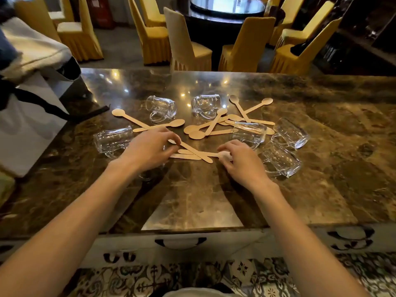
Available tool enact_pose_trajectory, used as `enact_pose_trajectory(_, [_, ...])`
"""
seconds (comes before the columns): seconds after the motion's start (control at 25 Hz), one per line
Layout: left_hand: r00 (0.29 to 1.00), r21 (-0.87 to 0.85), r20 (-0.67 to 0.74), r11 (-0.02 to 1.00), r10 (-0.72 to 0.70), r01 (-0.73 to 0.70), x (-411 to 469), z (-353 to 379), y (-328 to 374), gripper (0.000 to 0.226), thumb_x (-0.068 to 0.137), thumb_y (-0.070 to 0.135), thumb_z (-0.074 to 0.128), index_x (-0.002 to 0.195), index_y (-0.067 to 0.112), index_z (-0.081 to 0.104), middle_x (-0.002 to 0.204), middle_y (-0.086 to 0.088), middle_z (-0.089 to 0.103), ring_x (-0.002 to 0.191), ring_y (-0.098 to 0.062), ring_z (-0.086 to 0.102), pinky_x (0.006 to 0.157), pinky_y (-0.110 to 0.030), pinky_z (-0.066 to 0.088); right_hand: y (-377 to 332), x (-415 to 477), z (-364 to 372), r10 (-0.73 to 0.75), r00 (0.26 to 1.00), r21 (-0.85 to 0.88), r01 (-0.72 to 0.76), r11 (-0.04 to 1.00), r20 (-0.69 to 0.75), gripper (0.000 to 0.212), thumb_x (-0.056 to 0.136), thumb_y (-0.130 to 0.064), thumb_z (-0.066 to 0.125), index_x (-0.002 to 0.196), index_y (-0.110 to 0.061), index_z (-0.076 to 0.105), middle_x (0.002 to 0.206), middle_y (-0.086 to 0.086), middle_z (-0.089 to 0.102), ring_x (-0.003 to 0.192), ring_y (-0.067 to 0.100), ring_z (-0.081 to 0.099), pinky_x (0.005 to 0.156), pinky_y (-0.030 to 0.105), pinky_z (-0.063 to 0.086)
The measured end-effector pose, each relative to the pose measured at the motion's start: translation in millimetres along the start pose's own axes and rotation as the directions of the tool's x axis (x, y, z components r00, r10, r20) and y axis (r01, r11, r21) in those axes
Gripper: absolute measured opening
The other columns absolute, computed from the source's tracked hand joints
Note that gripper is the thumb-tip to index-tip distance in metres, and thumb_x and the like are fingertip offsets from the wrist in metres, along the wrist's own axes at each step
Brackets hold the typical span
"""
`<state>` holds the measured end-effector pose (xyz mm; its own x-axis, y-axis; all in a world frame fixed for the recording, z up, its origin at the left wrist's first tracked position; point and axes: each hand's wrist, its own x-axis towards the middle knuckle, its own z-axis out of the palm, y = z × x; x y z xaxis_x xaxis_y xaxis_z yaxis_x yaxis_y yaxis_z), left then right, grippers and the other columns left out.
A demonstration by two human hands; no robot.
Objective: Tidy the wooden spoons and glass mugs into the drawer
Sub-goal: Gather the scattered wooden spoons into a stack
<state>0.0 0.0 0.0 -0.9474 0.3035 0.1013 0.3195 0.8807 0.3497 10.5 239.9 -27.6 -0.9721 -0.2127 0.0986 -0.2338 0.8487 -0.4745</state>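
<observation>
Both hands are down on the marble top: the left hand pinches one wooden spoon from a small crossed bunch, and the right hand curls onto the bowl end of another spoon. More spoons and six glass mugs lie tipped over just beyond. The drawer below the edge is closed; no writing is readable anywhere.

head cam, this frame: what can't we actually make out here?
- Drawer: shut front and handle only; inside hidden.
- Left hand: fingertips on a wooden spoon; whether the grip has closed is unclear. A glass mug under the wrist is mostly hidden.
- Right hand: covers a spoon's end; hold unclear.
- Spoon pile: overlapping, count uncertain.
- White bag: cut by the left edge.
</observation>
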Motion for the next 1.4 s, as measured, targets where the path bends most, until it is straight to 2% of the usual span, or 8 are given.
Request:
enact_pose_trajectory(0.12, [0.998, 0.201, 0.067, 0.979, 0.002, -0.016, 31.1, 5.3, -7.9, 0.023, 0.09, 0.031, 0.058, 0.111, 0.037, 0.065, 0.123, 0.006, 0.058, 0.105, -0.018, 0.058, 0.071, -0.028, 0.042, 3.2, 4.2, 5.1, 0.024, 0.999, -0.142, -0.021, 0.99, 0.023, 0.031, 0.092, -0.026, 0.058, 0.122, -0.024, 0.059, 0.128, -0.004, 0.056, 0.118, 0.018, 0.045, 0.087, 0.039, 0.046])
enact_pose_trajectory(0.36, [0.956, 0.339, 0.275, 0.92, 0.103, -0.197, 69.8, 15.0, -16.6, 0.033, 0.082, 0.031, 0.069, 0.114, 0.041, 0.064, 0.119, 0.008, 0.063, 0.108, -0.019, 0.057, 0.066, -0.028, 0.042, 4.7, 9.0, 2.7, -0.015, 0.995, -0.223, 0.036, 0.974, 0.094, 0.03, 0.092, -0.029, 0.056, 0.122, -0.025, 0.06, 0.124, -0.002, 0.057, 0.113, 0.02, 0.048, 0.079, 0.039, 0.048])
enact_pose_trajectory(0.56, [0.924, 0.295, 0.294, 0.896, 0.246, -0.332, 75.6, 13.2, -22.1, 0.024, 0.083, 0.031, 0.069, 0.106, 0.038, 0.069, 0.111, 0.01, 0.068, 0.101, -0.016, 0.061, 0.067, -0.023, 0.041, 3.2, 12.2, 0.8, -0.039, 0.987, -0.295, 0.084, 0.952, 0.157, 0.027, 0.095, -0.029, 0.052, 0.12, -0.02, 0.057, 0.122, 0.002, 0.054, 0.112, 0.022, 0.048, 0.077, 0.037, 0.047])
enact_pose_trajectory(0.8, [0.912, 0.257, 0.257, 0.888, 0.319, -0.382, 73.7, 11.6, -27.7, 0.025, 0.09, 0.029, 0.058, 0.115, 0.027, 0.063, 0.117, 0.003, 0.065, 0.111, -0.019, 0.057, 0.093, -0.033, 0.044, -7.3, 13.4, 7.0, -0.021, 0.995, -0.419, 0.061, 0.906, 0.098, 0.025, 0.095, -0.019, 0.046, 0.116, -0.006, 0.052, 0.113, 0.009, 0.054, 0.102, 0.025, 0.053, 0.076, 0.036, 0.047])
enact_pose_trajectory(1.0, [0.941, 0.193, 0.134, 0.923, 0.31, -0.332, 68.1, -5.9, -15.7, 0.027, 0.091, 0.032, 0.055, 0.116, 0.022, 0.061, 0.116, 0.001, 0.063, 0.107, -0.018, 0.056, 0.09, -0.035, 0.047, 1.0, 5.5, -3.9, 0.016, 0.997, -0.46, 0.018, 0.888, 0.071, 0.022, 0.095, -0.017, 0.048, 0.114, -0.006, 0.05, 0.111, 0.01, 0.054, 0.101, 0.026, 0.055, 0.08, 0.039, 0.046])
enact_pose_trajectory(1.16, [0.942, 0.085, 0.059, 0.938, 0.331, -0.335, 50.9, -24.6, 5.6, 0.028, 0.091, 0.038, 0.052, 0.11, 0.022, 0.063, 0.106, 0.003, 0.064, 0.096, -0.013, 0.056, 0.08, -0.034, 0.05, 15.1, -11.2, -19.0, 0.035, 0.999, -0.362, -0.032, 0.932, 0.001, 0.018, 0.096, -0.016, 0.045, 0.112, -0.011, 0.052, 0.109, 0.006, 0.056, 0.097, 0.023, 0.056, 0.08, 0.039, 0.047])
enact_pose_trajectory(1.28, [0.916, 0.042, 0.08, 0.917, 0.393, -0.397, 24.5, -27.3, 24.9, 0.034, 0.087, 0.046, 0.046, 0.11, 0.026, 0.063, 0.102, 0.01, 0.061, 0.089, -0.008, 0.056, 0.072, -0.021, 0.046, 19.4, -22.2, -31.2, 0.069, 0.997, -0.291, -0.075, 0.954, -0.033, 0.019, 0.096, -0.021, 0.045, 0.111, -0.013, 0.053, 0.11, 0.004, 0.058, 0.097, 0.023, 0.057, 0.081, 0.04, 0.05])
enact_pose_trajectory(1.4, [0.893, 0.037, 0.123, 0.897, 0.433, -0.44, -8.7, -16.1, 35.8, 0.036, 0.087, 0.046, 0.043, 0.111, 0.028, 0.063, 0.104, 0.012, 0.062, 0.09, -0.006, 0.057, 0.079, -0.025, 0.049, 19.7, -33.9, -37.5, 0.077, 0.995, -0.264, -0.089, 0.96, -0.057, 0.021, 0.096, -0.027, 0.045, 0.112, -0.016, 0.054, 0.109, 0.0, 0.058, 0.096, 0.019, 0.057, 0.08, 0.038, 0.05])
